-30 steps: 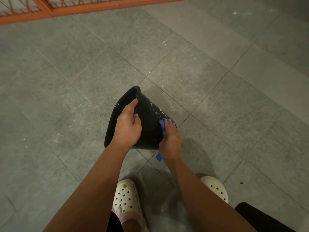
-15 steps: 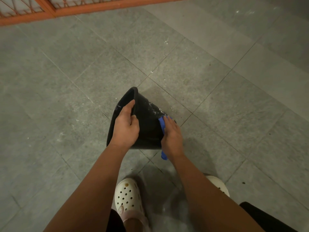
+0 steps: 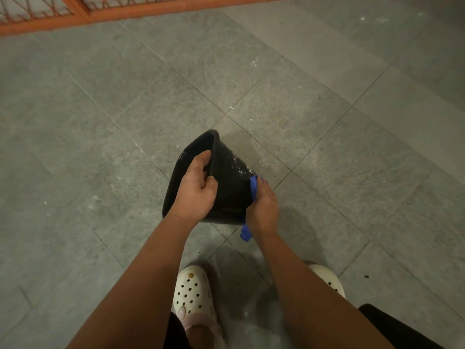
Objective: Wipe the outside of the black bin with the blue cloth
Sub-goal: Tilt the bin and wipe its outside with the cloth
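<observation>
At the rim of the black bin [image 3: 231, 192], the fingers [image 3: 210, 183] of the left hand [image 3: 195, 195] were curled over the edge, thumb laid along it, gripping the bin and holding it tipped with its mouth to the left. To the right, the fingers [image 3: 263, 188] of the right hand [image 3: 264, 207] lay flat and together, pressing the blue cloth [image 3: 253, 188] against the bin's outer wall near its base, a loose tail of cloth hanging below the wrist. The bin was low over the grey tiled floor [image 3: 100, 122], just beyond the person's white clogs [image 3: 192, 290]; whether it touched the floor could not be told. The wiping step seemed to be under way. Pale smears [image 3: 241, 166] showed farther up the wall, so the next move likely called for sweeping the cloth over them toward the rim while the left hand turned the bin.
</observation>
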`<action>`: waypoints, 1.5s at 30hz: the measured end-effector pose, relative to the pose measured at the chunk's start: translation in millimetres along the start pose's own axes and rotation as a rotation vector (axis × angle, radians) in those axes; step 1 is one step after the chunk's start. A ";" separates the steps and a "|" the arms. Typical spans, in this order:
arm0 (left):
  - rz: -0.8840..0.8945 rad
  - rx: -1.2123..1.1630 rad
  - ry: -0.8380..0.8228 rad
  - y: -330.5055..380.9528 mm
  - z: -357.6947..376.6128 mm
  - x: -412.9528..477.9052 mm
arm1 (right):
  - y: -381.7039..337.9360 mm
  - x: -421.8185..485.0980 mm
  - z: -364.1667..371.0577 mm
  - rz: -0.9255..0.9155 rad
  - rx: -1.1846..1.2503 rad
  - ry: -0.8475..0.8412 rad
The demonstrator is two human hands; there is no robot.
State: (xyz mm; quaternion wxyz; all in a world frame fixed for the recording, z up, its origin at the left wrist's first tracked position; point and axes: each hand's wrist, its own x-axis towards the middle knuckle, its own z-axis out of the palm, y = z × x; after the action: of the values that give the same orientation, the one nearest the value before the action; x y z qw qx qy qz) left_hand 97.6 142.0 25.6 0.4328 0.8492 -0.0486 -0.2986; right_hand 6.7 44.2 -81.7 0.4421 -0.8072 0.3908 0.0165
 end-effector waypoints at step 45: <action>-0.160 -0.196 0.064 -8.9 8.4 -3.4 | 0.3 -42.5 11.6 -0.368 0.021 0.199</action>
State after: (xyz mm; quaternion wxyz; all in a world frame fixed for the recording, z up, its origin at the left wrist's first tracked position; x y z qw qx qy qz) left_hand 88.6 142.8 16.7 0.4900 0.8131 0.0625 -0.3080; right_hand -19.3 78.8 -73.1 0.4053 -0.8578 0.2789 -0.1485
